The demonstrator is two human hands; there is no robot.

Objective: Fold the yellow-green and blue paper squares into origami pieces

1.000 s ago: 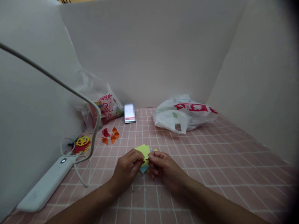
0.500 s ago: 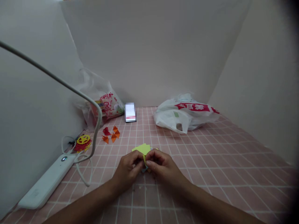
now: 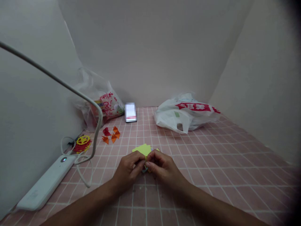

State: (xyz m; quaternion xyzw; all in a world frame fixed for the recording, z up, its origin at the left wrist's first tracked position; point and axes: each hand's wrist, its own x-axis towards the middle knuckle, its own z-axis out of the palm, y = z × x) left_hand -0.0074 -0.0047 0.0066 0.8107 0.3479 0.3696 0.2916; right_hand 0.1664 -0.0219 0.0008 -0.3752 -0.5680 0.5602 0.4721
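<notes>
My left hand [image 3: 129, 168] and my right hand [image 3: 163, 166] meet at the middle of the table, each with thumb and forefinger pinched on a small yellow paper piece [image 3: 146, 158] between them. Most of that piece is hidden by my fingers. Just beyond my hands lies a stack of yellow paper sheets [image 3: 143, 149], with bits of other coloured paper showing at its edges. Several small folded orange papers [image 3: 114, 138] and a red one [image 3: 106, 131] lie farther back on the left.
Red and yellow cut-out discs [image 3: 83, 140] and a white power bank [image 3: 44, 185] with a looping cable [image 3: 100, 116] are at the left. Behind stand a filled clear bag [image 3: 109, 105], a lit phone [image 3: 130, 112] and a white plastic bag [image 3: 171, 116] on the pink checked tablecloth [image 3: 211, 157].
My fingertips have drawn slightly closer together, and less of the small yellow piece shows between them. The view has shifted a little.
</notes>
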